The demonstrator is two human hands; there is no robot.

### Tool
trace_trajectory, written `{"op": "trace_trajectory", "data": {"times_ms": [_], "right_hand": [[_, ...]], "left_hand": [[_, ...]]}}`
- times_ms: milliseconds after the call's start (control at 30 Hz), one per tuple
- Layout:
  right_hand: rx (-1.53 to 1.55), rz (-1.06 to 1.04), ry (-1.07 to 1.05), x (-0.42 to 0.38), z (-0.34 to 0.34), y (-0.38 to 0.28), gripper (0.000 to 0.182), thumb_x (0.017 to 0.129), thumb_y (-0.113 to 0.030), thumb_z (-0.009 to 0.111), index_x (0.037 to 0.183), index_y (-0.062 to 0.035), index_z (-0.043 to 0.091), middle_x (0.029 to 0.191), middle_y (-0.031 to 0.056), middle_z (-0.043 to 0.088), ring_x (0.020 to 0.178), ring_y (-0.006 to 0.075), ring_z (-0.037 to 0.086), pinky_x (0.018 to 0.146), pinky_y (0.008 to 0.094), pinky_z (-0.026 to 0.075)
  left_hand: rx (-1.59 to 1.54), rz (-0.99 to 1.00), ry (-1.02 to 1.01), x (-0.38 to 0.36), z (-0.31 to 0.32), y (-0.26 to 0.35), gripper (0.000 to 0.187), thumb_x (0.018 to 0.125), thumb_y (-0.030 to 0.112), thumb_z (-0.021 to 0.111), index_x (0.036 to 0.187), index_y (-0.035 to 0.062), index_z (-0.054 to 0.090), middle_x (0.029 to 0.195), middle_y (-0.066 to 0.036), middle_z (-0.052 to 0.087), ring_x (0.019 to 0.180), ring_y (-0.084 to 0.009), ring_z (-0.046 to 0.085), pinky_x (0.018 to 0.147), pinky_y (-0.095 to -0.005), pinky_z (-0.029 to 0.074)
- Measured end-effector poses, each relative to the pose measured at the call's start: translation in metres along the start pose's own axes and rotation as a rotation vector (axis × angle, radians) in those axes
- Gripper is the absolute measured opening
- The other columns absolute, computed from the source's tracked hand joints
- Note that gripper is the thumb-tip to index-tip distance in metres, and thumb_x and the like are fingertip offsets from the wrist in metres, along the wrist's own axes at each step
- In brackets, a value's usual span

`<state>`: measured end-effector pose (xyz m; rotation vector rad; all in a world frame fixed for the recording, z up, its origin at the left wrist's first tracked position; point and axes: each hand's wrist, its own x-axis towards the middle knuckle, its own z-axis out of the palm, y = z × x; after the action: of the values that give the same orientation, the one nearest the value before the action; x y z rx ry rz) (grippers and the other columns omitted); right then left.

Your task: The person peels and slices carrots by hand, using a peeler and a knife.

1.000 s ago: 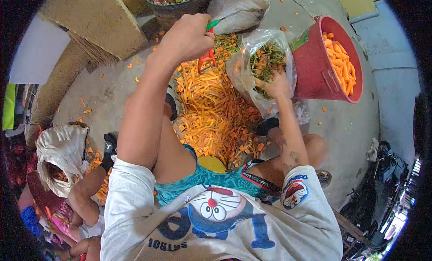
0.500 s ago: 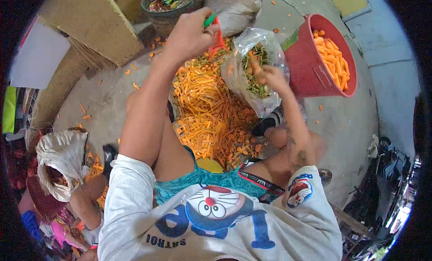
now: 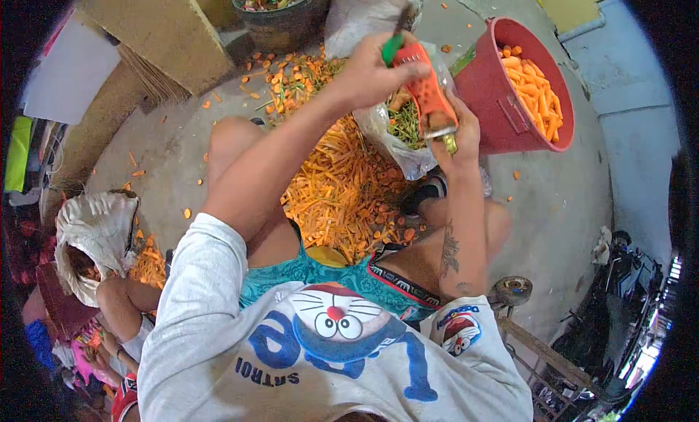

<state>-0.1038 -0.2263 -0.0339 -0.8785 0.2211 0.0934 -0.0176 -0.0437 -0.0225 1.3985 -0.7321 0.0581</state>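
Observation:
My left hand [image 3: 375,71] is closed on a red-orange peeler [image 3: 426,87] and a green-handled knife [image 3: 393,49], whose dark blade points up. My right hand [image 3: 464,131] grips a carrot [image 3: 440,120], mostly hidden under the peeler's metal end. Behind the hands, a clear plastic bag [image 3: 378,127] holds green stalks and carrot pieces. Between my legs lies a heap of orange peelings and cut carrot bits [image 3: 335,189]. Peeled carrots [image 3: 535,91] fill a tilted red bucket [image 3: 486,87] to the right.
A bin of rubbish [image 3: 273,21] and a pale sack [image 3: 364,21] stand at the back. Cardboard [image 3: 156,36] leans at the left. A white sack [image 3: 95,229] and another person's leg [image 3: 124,302] are at lower left. A metal frame [image 3: 546,353] is at lower right.
My left hand has moved right with the peeler and knife. My right hand has come up from over the bag, and the peeler now meets the carrot. The view has shifted slightly.

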Motion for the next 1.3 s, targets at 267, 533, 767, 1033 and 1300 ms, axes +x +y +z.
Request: {"op": "trace_trajectory", "data": {"times_ms": [267,533,767,1033,1300], "right_hand": [[0.102,0.150,-0.172,-0.009,-0.018,-0.015,0.037,0.106,-0.025,0.046,0.127,0.0030,0.058,0.106,0.0126,0.068,0.082,0.0200,0.067,0.068,0.0352,0.054],[0.043,0.084,-0.082,-0.022,-0.007,-0.016,0.038,0.105,-0.027,0.047,0.127,0.0021,0.059,0.099,0.0096,0.067,0.079,0.0193,0.061,0.063,0.0308,0.045],[0.036,0.034,0.115,-0.017,0.007,-0.018,0.035,0.104,-0.026,0.049,0.121,0.0023,0.060,0.100,0.0110,0.068,0.083,0.0205,0.064,0.067,0.0340,0.049],[0.062,0.055,0.018,-0.013,-0.014,-0.014,0.035,0.103,-0.023,0.052,0.124,0.0033,0.060,0.103,0.0120,0.069,0.085,0.0206,0.067,0.077,0.0344,0.056],[0.058,0.052,-0.029,-0.016,-0.007,-0.012,0.038,0.104,-0.025,0.051,0.128,0.0022,0.060,0.110,0.0114,0.070,0.094,0.0203,0.068,0.082,0.0333,0.056]], "left_hand": [[-0.068,-0.300,0.321,0.022,-0.027,-0.034,0.014,0.090,0.018,0.076,0.095,0.0058,0.072,0.079,0.001,0.069,0.069,-0.0061,0.062,0.061,-0.0234,0.049],[-0.047,-0.276,0.270,0.023,-0.028,-0.044,0.023,0.087,0.022,0.080,0.098,0.0034,0.071,0.085,0.000,0.071,0.070,-0.0096,0.065,0.066,-0.0266,0.055],[0.030,0.134,0.177,-0.001,0.031,-0.015,0.019,0.086,0.021,0.082,0.092,0.0064,0.071,0.079,0.002,0.069,0.062,-0.0065,0.060,0.055,-0.0263,0.050],[0.112,-0.083,0.179,-0.006,0.018,-0.014,0.022,0.089,0.020,0.079,0.100,0.0030,0.071,0.080,0.002,0.069,0.071,-0.0083,0.063,0.066,-0.0267,0.054],[-0.138,-0.179,0.413,0.017,-0.026,-0.033,0.018,0.088,0.020,0.078,0.095,0.0047,0.072,0.078,0.000,0.070,0.060,-0.0066,0.060,0.053,-0.0250,0.048]]}}
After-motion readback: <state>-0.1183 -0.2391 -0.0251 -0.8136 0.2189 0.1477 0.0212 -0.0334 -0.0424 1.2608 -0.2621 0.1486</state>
